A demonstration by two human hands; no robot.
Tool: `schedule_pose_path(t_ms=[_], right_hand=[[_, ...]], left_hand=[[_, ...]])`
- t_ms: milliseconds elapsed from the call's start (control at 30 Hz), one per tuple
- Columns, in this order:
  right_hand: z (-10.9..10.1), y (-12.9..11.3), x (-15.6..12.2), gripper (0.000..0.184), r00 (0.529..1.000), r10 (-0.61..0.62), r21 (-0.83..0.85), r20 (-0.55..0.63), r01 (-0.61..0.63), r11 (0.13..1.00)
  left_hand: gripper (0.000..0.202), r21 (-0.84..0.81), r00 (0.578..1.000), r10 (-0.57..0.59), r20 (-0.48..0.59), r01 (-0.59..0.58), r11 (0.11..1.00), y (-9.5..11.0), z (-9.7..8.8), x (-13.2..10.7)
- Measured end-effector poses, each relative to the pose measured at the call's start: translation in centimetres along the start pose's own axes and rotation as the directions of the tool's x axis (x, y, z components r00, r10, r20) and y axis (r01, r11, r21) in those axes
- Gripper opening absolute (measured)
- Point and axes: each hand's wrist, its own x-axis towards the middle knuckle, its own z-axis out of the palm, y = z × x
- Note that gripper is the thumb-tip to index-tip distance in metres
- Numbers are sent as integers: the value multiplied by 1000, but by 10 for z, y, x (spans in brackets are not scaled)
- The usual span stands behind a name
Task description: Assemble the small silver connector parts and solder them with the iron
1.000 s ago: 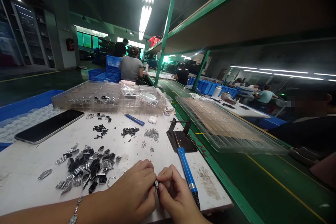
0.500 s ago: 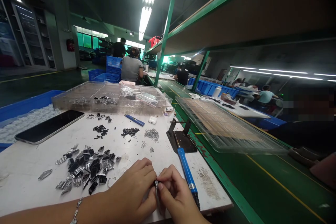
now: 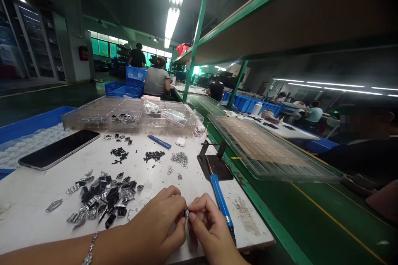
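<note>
Both hands work at near edge of the surface (image 3: 31, 219), approx. same spot as 1 sec ago. L hand (image 3: 164, 219): grip closed, fingertips pinching the small dark/silver pc (image 3: 187, 214). R hand (image 3: 207, 223): grip also closed on it, thumb + index, from R side. Pc sits btwn the two sets of fingertips, a touch further R than ½ sec ago; R fingertips a bit higher too. Exact shape n/a, mostly hidden.

No chg. on the rest of the surface: big black/silver pile (image 3: 102, 198) L of L hand; black bits (image 3: 154, 156) and tiny silver bits (image 3: 179, 159) further off, side by side; blue-handled iron (image 3: 221, 198) just R of R hand, tip end at black stand (image 3: 222, 169); phone (image 3: 60, 149) far L; clear tray (image 3: 155, 128) at far end.

Main diff. is in bkgd: person in black (image 3: 137, 57) is now further L, well apart from seated worker in grey (image 3: 155, 80); 1 sec ago the two were close tog.
</note>
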Motion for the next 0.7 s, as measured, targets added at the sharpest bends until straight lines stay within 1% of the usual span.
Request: schedule_pose_path(t_ms=[133,233,533,700], right_hand=[[-1,1,-1,44,1000,6,3,-6,-6,1000],[-2,2,-2,43,1000,8,2,-13,-8,1000],[0,-3,-1,43,998,52,22,19,-52,998],[1,-1,-1,41,999,40,34,27,-41,999]], left_hand=[[9,-18,1000,-14,6,14,1000,0,-1,0],[10,-18,1000,-1,10,2,1000,1,-2,0],[13,-2,999,-15,31,15,1000,-1,-2,0],[14,-36,999,-33,25,34,999,0,-4,0]])
